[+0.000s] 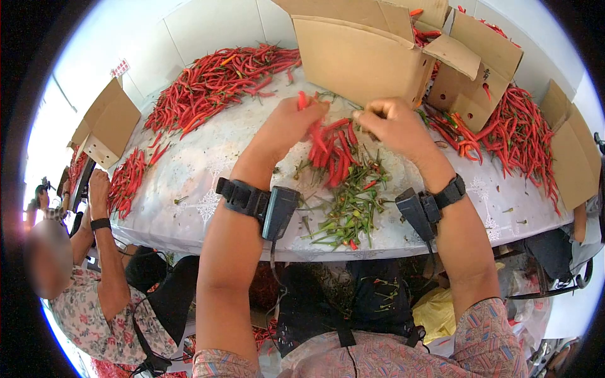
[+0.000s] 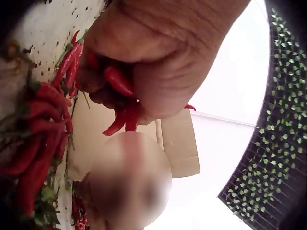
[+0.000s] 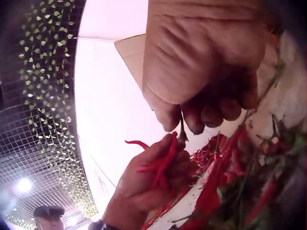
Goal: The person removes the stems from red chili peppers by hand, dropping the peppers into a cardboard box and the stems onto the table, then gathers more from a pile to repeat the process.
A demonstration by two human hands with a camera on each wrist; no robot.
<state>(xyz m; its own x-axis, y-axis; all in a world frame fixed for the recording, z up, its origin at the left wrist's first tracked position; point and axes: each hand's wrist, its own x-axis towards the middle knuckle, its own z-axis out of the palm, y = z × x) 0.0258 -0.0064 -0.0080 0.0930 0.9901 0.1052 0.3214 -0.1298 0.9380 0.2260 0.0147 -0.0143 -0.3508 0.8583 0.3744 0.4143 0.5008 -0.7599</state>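
Several red chilies (image 2: 119, 82) are gripped in the curled fingers of the left hand (image 1: 291, 125), above the table's middle. A green stem (image 3: 183, 132) is pinched between thumb and finger of the right hand (image 1: 397, 128), its lower end close to the chilies in the left hand (image 3: 136, 187). Whether that stem is joined to a chili, I cannot tell. Between and below both hands lies a small heap of red chilies (image 1: 334, 154), touching a pile of green stems (image 1: 353, 211) nearer the table's front edge.
A large chili heap (image 1: 220, 79) lies at the back left, another (image 1: 520, 138) at the right. Cardboard boxes (image 1: 356, 60) stand at the back, with a smaller box (image 1: 112, 126) at the left. Another person's arm (image 1: 112, 264) reaches to the left edge beside a few chilies (image 1: 128, 181).
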